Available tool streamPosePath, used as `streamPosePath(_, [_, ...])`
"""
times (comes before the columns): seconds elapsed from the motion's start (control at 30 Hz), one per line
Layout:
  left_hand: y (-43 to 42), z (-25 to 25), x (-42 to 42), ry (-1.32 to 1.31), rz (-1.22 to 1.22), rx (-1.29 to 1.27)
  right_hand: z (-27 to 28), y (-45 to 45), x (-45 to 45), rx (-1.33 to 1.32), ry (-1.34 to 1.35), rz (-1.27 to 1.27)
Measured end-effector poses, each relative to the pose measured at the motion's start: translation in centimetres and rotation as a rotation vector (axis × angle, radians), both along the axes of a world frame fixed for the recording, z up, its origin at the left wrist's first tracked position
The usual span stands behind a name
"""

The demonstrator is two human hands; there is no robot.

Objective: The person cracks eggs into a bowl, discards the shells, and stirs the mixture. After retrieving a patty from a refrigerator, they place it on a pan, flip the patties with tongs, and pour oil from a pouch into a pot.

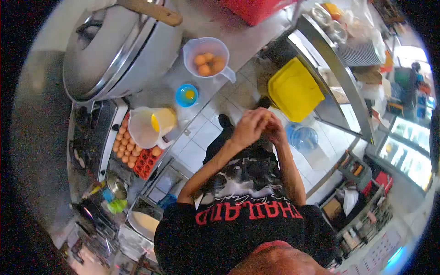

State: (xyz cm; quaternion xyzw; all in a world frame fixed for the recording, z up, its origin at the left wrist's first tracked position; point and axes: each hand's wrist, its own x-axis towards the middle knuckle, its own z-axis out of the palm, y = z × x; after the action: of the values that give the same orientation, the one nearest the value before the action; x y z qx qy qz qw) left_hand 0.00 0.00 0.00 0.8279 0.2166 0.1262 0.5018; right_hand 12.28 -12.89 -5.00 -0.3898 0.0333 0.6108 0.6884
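My left hand (247, 129) and my right hand (275, 130) meet in front of my body, fingers closed together around a small brownish egg (266, 117), mostly covered by the fingers. To their left, a blue bowl (178, 96) on the counter contains a cracked egg with its yolk. Behind it stands a translucent jug (189, 48) with several whole brown eggs inside. Nearer the stove, a larger jug (140, 126) contains yellow egg liquid. A red egg tray (145, 164) beside it bears rows of brown eggs, with some bare cups at the near end.
A yellow bin (295, 89) stands on the floor just beyond my hands, with a blue water bottle (303, 137) at right. A large lidded pot (123, 50) occupies the counter's far left, near a stove (91, 137). A metal-framed shelf (332, 68) stands at right.
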Motion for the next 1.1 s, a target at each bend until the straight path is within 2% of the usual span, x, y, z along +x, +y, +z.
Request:
streamPosePath(0.03, [-1.2, 0.0, 1.4, -0.076, -0.031, -0.017, 0.4, -1.7, 0.6, -0.038, 0.130, -0.153])
streamPosePath(0.07, [-2.1, 1.4, 2.4, -0.136, -0.029, -0.009, 0.5, -2.8, 1.3, -0.008, 0.020, -0.204])
streamPosePath(0.1, [-0.2, 1.9, 0.2, -0.073, -0.034, 0.011, -2.3, -1.4, -0.9, 0.066, 0.181, -0.241])
streamPosePath(0.17, [-0.6, 2.5, 0.9, -0.096, -0.062, -0.057, -6.0, -4.8, 1.5, 0.129, 0.343, -0.339])
streamPosePath(0.23, [-0.4, 0.6, 0.9, -0.098, -0.001, -0.026, -10.0, -6.1, 5.1, 0.205, 0.395, -0.464])
streamPosePath(0.27, [-0.4, 0.6, 0.5, -0.049, 0.097, -0.129, -10.5, -6.2, 7.1, 0.201, 0.446, -0.597])
streamPosePath(0.3, [0.3, -0.1, -0.2, -0.024, 0.141, -0.118, -11.0, -5.7, 8.8, 0.206, 0.508, -0.714])
streamPosePath(0.33, [0.8, -0.7, -0.8, 0.056, 0.190, -0.230, -12.6, -5.6, 10.1, 0.035, 0.272, -0.880])
streamPosePath(0.37, [1.6, -1.2, -1.7, 0.143, 0.256, -0.329, -14.1, -5.2, 10.9, -0.047, 0.189, -0.895])
streamPosePath(0.43, [2.2, -3.2, -2.3, 0.082, 0.348, -0.418, -16.4, -3.5, 11.5, -0.234, 0.122, -0.820])
streamPosePath(0.47, [2.1, -6.2, -2.4, 0.049, 0.358, -0.585, -12.7, -1.6, 10.2, -0.326, -0.094, -0.584])
streamPosePath(0.5, [2.6, -3.3, -1.9, 0.005, 0.394, -0.847, -6.3, 0.9, 8.7, -0.403, -0.319, -0.350])
streamPosePath(0.53, [3.2, -1.8, -1.0, -0.068, 0.462, -1.120, -2.8, 3.2, 6.8, -0.365, -0.485, -0.164])
streamPosePath(0.57, [3.8, -0.6, -0.5, -0.149, 0.512, -1.398, 0.6, 5.4, 4.9, -0.187, -0.667, -0.004])
streamPosePath(0.6, [4.7, 0.8, -0.6, -0.291, 0.483, -1.471, 3.8, 7.9, 3.5, -0.244, -0.856, 0.258])
streamPosePath(0.63, [5.5, 2.1, -0.9, -0.436, 0.447, -1.541, 8.5, 9.9, 2.0, -0.024, -1.115, 0.361])
streamPosePath(0.67, [6.1, 2.8, -1.4, -0.582, 0.408, -1.605, 11.8, 12.3, 0.9, 0.088, -1.240, 0.333])
streamPosePath(0.7, [7.1, 2.8, -2.4, -0.643, 0.441, -1.516, 14.1, 14.8, 0.5, 0.207, -1.365, 0.305])
streamPosePath(0.77, [9.1, 2.5, -5.3, -0.751, 0.512, -1.334, 16.0, 20.0, 1.1, 0.175, -1.800, 0.240])
streamPosePath(0.83, [10.4, 2.6, -8.1, -0.816, 0.685, -1.299, 12.5, 26.1, 2.0, 0.218, -1.874, 0.321])
streamPosePath(0.9, [10.9, 2.5, -10.2, -0.911, 0.758, -1.299, 11.7, 31.5, 1.2, 0.076, -1.936, 0.807])
streamPosePath(1.0, [9.7, 1.3, -13.0, -1.073, 0.761, -1.305, 9.5, 35.1, -1.1, 0.220, -2.295, 1.056])
streamPosePath(1.1, [8.3, -0.1, -14.8, -1.115, 0.846, -1.261, 2.1, 36.5, -0.2, 0.731, -2.601, 0.592])
